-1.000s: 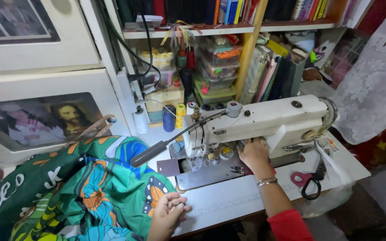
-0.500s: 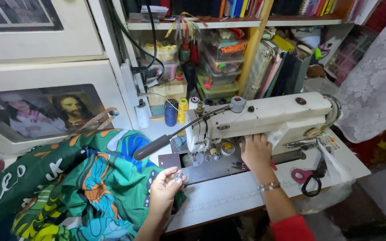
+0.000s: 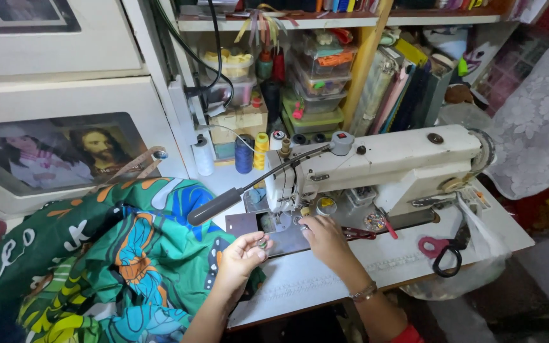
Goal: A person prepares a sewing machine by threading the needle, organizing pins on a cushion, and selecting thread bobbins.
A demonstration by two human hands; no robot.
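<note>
A white sewing machine (image 3: 401, 159) stands on the white table (image 3: 325, 279). My left hand (image 3: 241, 257) hovers just left of the machine's bed and pinches a small round metal piece (image 3: 262, 242) between thumb and fingers. My right hand (image 3: 325, 238), with a bracelet on the wrist, rests on the bed below the needle area (image 3: 300, 219). Its fingertips are curled against the metal plate, and whether they hold anything is hidden. A green printed fabric (image 3: 128, 267) with orange and blue patterns lies bunched to the left, under my left forearm.
A black lamp arm (image 3: 223, 203) slants across the machine's left end. Thread spools (image 3: 252, 151) stand behind it. Red-handled scissors (image 3: 443, 251) lie at the table's right. Shelves hold boxes (image 3: 316, 82) and books behind, and a framed picture (image 3: 58, 155) leans at the left.
My left hand has lifted off the fabric and come up toward the machine's bed, now pinching the small round piece. My right hand has shifted left toward the needle area.
</note>
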